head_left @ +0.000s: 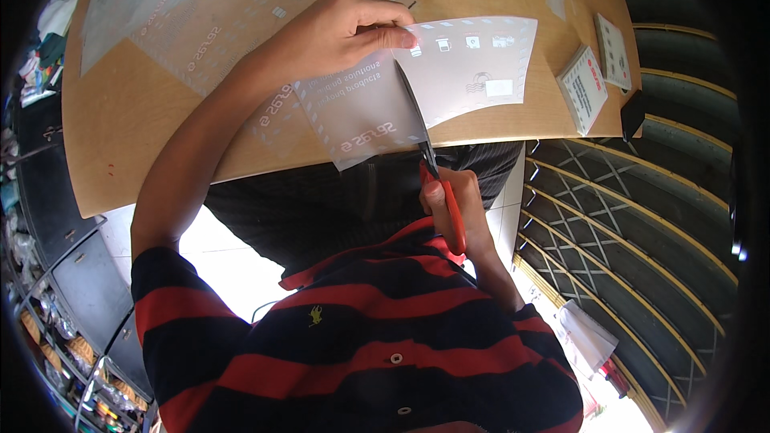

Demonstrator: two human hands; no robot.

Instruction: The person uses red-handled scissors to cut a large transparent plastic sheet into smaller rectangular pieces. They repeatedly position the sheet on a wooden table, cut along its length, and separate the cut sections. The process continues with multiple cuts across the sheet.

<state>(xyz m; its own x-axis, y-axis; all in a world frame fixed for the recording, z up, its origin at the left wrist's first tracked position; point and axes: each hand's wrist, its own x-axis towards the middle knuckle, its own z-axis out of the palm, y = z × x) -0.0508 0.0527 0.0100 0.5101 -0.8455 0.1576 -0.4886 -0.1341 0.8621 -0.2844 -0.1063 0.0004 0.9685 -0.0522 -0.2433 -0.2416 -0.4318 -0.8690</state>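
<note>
Left hand (337, 32) pinching translucent printed plastic sheet (449, 72) over wooden table's (120, 128) near edge; right hand (453, 204) closed around red-handled scissors (425, 152), blades partway through sheet. Small white packets (585, 88) near right edge.

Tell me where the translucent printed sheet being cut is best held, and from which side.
Grip the translucent sheet at its far top edge, left of the scissors, coming from the left as the left hand does. The blade runs up its middle and the near part overhangs the table, so that keeps it taut.
</note>
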